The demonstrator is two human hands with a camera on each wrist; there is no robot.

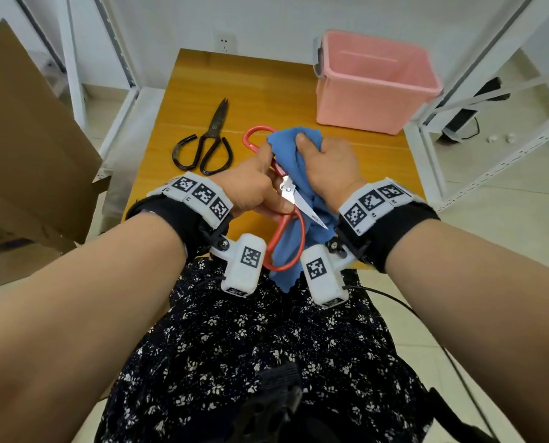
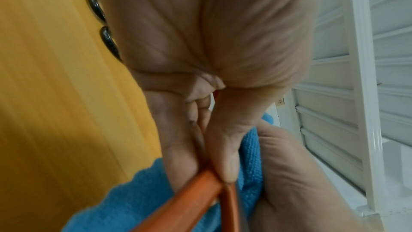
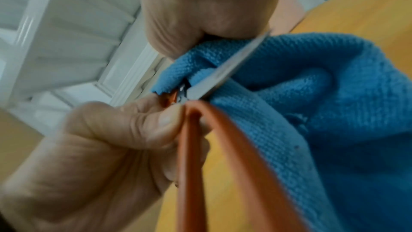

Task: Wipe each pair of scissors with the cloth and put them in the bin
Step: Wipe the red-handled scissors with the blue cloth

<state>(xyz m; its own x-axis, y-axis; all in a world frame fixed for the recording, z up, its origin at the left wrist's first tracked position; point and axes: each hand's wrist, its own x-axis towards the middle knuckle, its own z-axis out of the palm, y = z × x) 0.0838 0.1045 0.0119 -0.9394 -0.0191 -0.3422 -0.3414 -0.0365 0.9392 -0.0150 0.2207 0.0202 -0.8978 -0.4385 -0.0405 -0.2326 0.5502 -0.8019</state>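
Observation:
Red-handled scissors (image 1: 286,190) are held above the near edge of the wooden table (image 1: 266,78), steel blades pointing toward me. My left hand (image 1: 260,187) pinches them near the pivot; the red handle (image 2: 189,200) (image 3: 191,147) runs past its thumb. My right hand (image 1: 321,158) grips a blue cloth (image 1: 286,148) bunched against one handle and draped under a blade (image 3: 227,71). Black scissors (image 1: 214,139) lie closed on the table to the left, apart from both hands. The pink bin (image 1: 372,81) stands at the back right, its visible inside bare.
A cardboard box (image 1: 27,155) stands left of the table. White metal shelf frames (image 1: 458,123) flank it on both sides. My lap in a dark floral dress (image 1: 251,346) is just below the hands.

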